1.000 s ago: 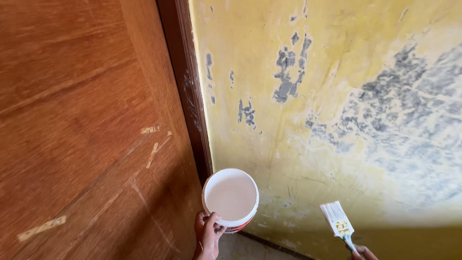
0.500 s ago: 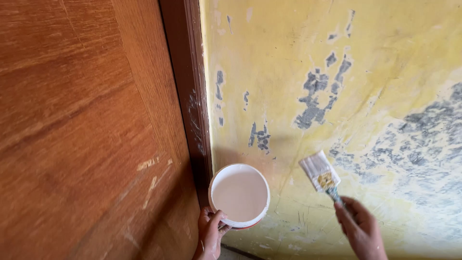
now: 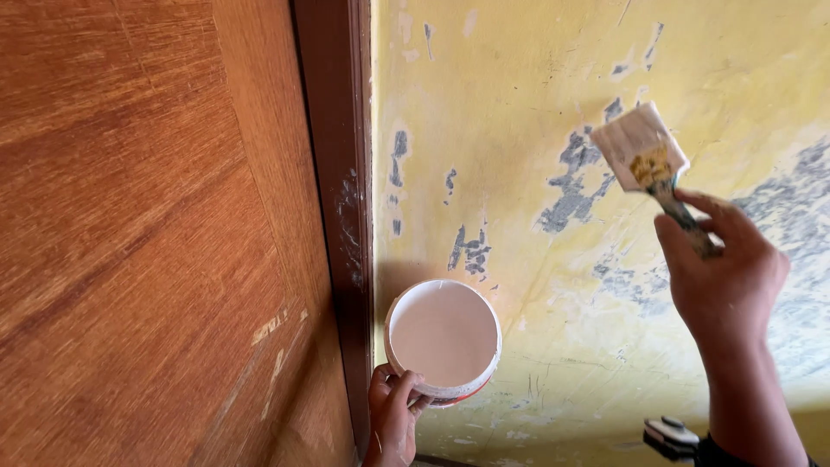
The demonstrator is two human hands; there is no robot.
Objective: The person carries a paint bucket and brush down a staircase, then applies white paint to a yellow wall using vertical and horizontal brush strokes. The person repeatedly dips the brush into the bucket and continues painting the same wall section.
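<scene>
- The right hand (image 3: 722, 272) is closed round the handle of a paintbrush (image 3: 644, 156), white bristles up against the yellow wall (image 3: 519, 104) — higher than half a second ago, when the brush sat level with the pot.
- That lift puts the bristles at the grey peeled patches (image 3: 571, 186).
- Down-left of the brush, the left hand (image 3: 393, 415) grips the rim of a small pot of white paint (image 3: 443, 339), beside the dark door frame (image 3: 341, 173).
- Right wrist is cocked, forearm rising from below.

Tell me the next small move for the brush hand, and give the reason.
Probably press the brush onto the wall at the grey peeled patch beside it and stroke downward. The right hand holds the brush raised, bristles white with paint and right by that bare patch, while the left hand holds the pot of white paint lower down, near the door frame.
</scene>
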